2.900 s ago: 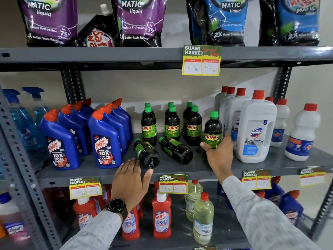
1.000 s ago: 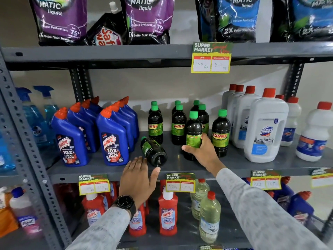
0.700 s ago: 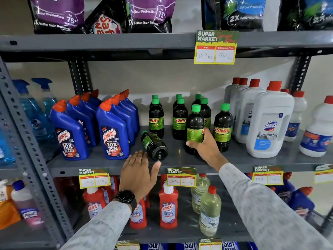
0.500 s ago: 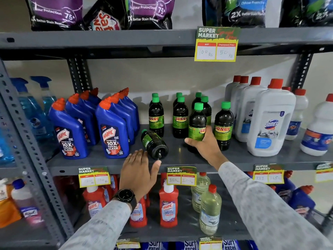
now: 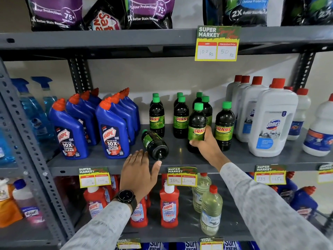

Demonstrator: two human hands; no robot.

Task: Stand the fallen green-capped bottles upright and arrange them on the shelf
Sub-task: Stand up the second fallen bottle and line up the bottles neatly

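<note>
1. Green-capped bottles sit mid-shelf on the grey metal shelf (image 5: 252,157), between the blue Harpic bottles (image 5: 112,134) and the white Domex jugs (image 5: 272,123). They are round, dark, glossy plastic cylinders with narrow necks, ribbed green screw caps and green-yellow "SUNNY" labels.
2. One fallen bottle (image 5: 155,144) lies on its side near the shelf's front edge. Its long axis runs front to back, slightly slanted: the cap points toward the back and left, and the round dimpled base faces the camera.
3. The held bottle (image 5: 197,127) stands upright, cap up, its label facing forward. It is just left of another upright bottle (image 5: 224,126), and more stand in rows behind.
4. The right hand (image 5: 207,143) is wrapped around the held bottle's lower body, thumb across the front under the label.
5. The left hand (image 5: 139,170) is open with fingers loosely spread, palm down at the shelf edge, fingertips just short of the fallen bottle's base. A black wristwatch (image 5: 126,196) sits above a pale patterned sleeve.
</note>
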